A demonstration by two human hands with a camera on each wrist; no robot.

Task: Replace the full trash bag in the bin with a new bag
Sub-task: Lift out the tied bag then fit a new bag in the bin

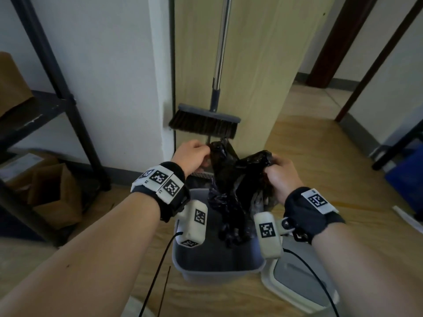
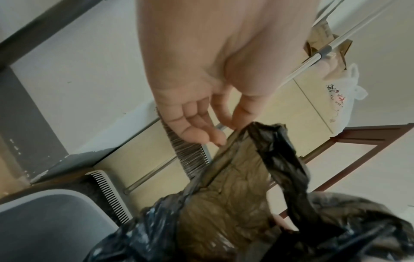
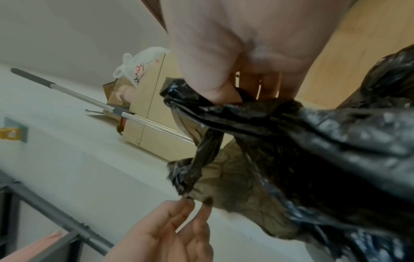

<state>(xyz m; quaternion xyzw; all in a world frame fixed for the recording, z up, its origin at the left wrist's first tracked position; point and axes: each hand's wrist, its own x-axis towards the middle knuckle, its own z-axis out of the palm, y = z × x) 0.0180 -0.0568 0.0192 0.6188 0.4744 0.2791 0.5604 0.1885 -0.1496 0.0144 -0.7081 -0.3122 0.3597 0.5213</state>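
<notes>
A crumpled black trash bag hangs between my hands over the grey bin, its lower end dangling into the bin's mouth. My left hand pinches the bag's upper left edge between thumb and forefinger, the other fingers loose. My right hand grips the bunched upper right edge with thumb and curled fingers. In the right wrist view my left hand touches the bag at its thin brownish part. The inside of the bin looks dark and bare.
A broom and a combed dustpan lean against the wooden cabinet just behind the bin. A white-rimmed lid lies on the floor at the right. A dark shelf rack and cardboard boxes stand at the left.
</notes>
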